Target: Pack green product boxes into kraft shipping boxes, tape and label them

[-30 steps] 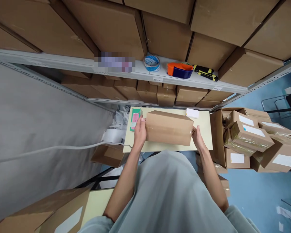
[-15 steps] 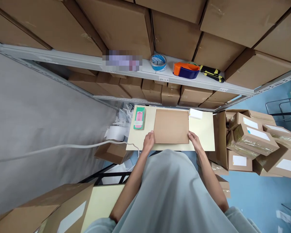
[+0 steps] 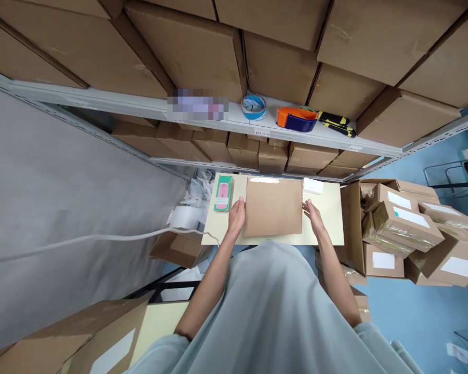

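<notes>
A flat brown cardboard box (image 3: 273, 208) lies on the pale yellow table (image 3: 331, 218) in front of me, with a bright white strip along its far edge. My left hand (image 3: 236, 217) is upright at the box's left side, fingers stretched out and thumb up; whether it touches the side I cannot tell. At the right side, my right hand (image 3: 314, 215) has its fingers spread, their tips at or just off the edge. Left of the box is a green package with a pink item (image 3: 223, 193). A small white box (image 3: 313, 185) sits beyond my right hand.
Above the table, a shelf (image 3: 140, 111) holds large cartons, a blue tape roll (image 3: 253, 107), an orange and blue tape dispenser (image 3: 296, 119) and black-yellow cutters (image 3: 337, 123). A big carton of taped parcels (image 3: 407, 223) stands right. A white cable (image 3: 101, 238) crosses on the left.
Both hands have slid away from me along the box's sides. Their fingers have loosened from its near corners and straightened. The white strip now shows at the far edge.
</notes>
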A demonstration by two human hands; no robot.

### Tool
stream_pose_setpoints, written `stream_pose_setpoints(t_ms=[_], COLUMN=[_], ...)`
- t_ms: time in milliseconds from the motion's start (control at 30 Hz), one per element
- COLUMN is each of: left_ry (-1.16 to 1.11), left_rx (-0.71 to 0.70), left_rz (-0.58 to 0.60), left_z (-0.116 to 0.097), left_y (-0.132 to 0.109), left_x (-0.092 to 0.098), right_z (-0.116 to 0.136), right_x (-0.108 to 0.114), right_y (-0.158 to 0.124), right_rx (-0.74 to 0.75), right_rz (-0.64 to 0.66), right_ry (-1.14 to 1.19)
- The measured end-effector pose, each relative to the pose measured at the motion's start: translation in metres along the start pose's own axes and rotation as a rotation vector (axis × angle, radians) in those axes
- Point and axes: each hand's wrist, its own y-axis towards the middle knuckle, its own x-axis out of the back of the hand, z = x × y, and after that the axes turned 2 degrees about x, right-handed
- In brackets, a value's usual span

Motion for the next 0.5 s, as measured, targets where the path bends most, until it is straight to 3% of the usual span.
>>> stream_pose_setpoints(t_ms=[200,333,500], left_ry=[-0.3,-0.285,-0.165], left_rx=[0.018,0.077,0.138], left_rz=[-0.073,-0.085,-0.03], left_z=[0.004,0.012,0.021], left_y=[-0.014,-0.023,-0.031], left_x=[0.016,0.017,0.016], right_z=[0.005,-0.005,-0.016], right_x=[0.015,0.019,0.02], right_y=[-0.024,-0.038,-0.042], right_rx=[0.093,0.1,0.0], right_rz=[-0.062,-0.079,-0.082], right_ry=[0.15,0.109,-0.019])
